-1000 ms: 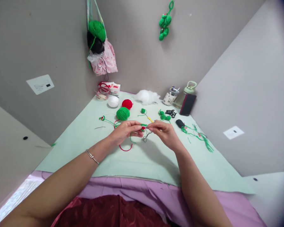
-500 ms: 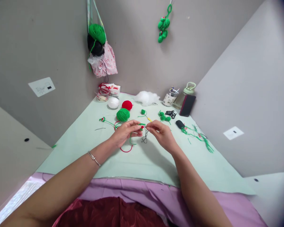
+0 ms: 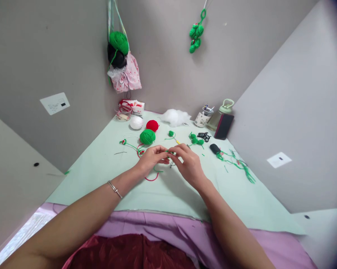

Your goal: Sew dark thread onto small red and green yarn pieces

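Both my hands meet above the pale green table cover [image 3: 106, 164]. My left hand [image 3: 152, 158] pinches a small green crocheted piece [image 3: 169, 152] with a red bit on it. My right hand [image 3: 188, 161] is closed in a pinch right against that piece; its fingers hide what they hold. A thin dark thread [image 3: 171, 163] hangs below the hands, and a red yarn strand [image 3: 151, 179] loops on the cover under my left hand. A bracelet sits on my left wrist.
Behind my hands lie a green yarn ball [image 3: 147, 136], a red yarn ball [image 3: 152, 125], a white ball [image 3: 136, 122], white stuffing [image 3: 175, 117], small green crocheted pieces [image 3: 195, 140], green yarn scraps [image 3: 237, 163], a cup of tools [image 3: 203, 118], a bottle [image 3: 221, 112] and a phone [image 3: 223, 126]. Bags hang on the wall.
My hands have closed together, the right hand moving left against the piece. The dangling dark thread is now mostly hidden under my fingers. The view shifted slightly.
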The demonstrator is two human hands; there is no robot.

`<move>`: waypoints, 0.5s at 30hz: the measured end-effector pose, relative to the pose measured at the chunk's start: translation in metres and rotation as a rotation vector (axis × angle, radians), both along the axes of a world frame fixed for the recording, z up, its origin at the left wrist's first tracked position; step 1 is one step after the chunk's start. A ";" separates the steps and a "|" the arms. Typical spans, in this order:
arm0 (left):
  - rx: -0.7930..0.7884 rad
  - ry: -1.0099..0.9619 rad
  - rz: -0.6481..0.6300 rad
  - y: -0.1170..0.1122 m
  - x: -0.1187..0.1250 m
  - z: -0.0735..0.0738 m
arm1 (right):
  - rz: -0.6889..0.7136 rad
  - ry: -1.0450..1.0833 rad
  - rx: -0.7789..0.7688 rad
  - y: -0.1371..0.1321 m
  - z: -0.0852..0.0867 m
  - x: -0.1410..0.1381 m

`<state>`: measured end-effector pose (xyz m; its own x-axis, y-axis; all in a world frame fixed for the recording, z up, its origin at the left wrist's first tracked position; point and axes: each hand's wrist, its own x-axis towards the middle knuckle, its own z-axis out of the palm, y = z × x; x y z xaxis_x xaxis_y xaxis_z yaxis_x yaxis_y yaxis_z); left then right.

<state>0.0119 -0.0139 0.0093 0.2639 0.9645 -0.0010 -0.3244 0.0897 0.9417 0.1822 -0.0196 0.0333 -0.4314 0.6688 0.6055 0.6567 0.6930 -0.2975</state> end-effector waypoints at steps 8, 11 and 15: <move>0.143 0.235 0.092 0.005 -0.003 -0.005 | 0.084 0.203 0.131 -0.022 0.017 -0.009; 0.109 0.220 0.159 0.012 -0.009 -0.005 | 0.147 0.494 -0.110 -0.036 0.039 -0.001; 0.062 0.133 0.210 0.016 -0.014 -0.001 | 0.088 0.457 -0.098 -0.056 0.074 0.053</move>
<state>-0.0021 0.0021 0.0080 0.0588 0.9975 0.0382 -0.2027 -0.0255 0.9789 0.2352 -0.0752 0.1069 -0.1933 0.7055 0.6819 0.3838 0.6940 -0.6092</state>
